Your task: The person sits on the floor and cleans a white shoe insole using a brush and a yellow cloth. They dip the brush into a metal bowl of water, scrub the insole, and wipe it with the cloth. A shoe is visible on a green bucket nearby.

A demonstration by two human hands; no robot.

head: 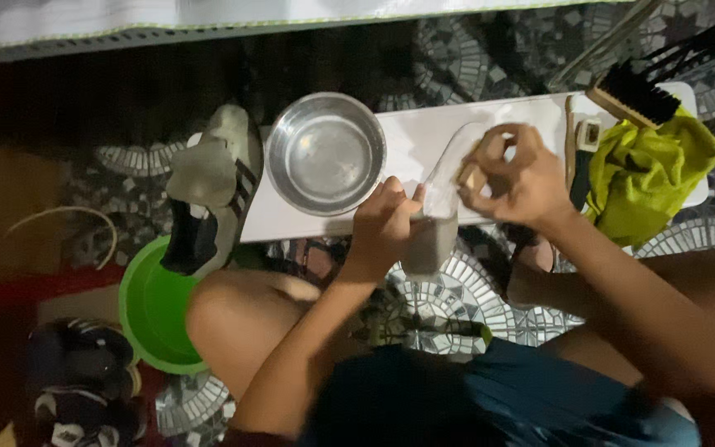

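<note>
- The left hand [384, 228] is clenched around the lower part of a pale insole [439, 207], pinning it at the near edge of the white board [424, 132]; the insole runs from the board's near edge up toward 1 o'clock, its top end resting flat on the board and its bottom end hanging off toward the person's lap.
- The right hand [519, 178] has thumb and fingers pinched on something small and tan at the insole's right edge; it looks like a small brush or sponge, but the fingers cover most of it and I cannot tell which.
- Judged from this, cleaning of the insole is under way, not finished; the pale shoe [213, 186] at 9 o'clock of the steel bowl [325, 153] lies on its side, untouched by either hand; darker shoes [84, 381] sit at the lower left beside the green basin [155, 310].
- The bowl looks bare of suds; whether it holds water is hard to make out under the glare.
- At 3 o'clock of the right hand, a bristle brush [635, 95] and a yellow-green cloth [651, 170] lie unused; a thin tool [581, 161] between hand and cloth is partly hidden.
- The frame is dim and motion-blurred; the insole's surface state cannot be read.
</note>
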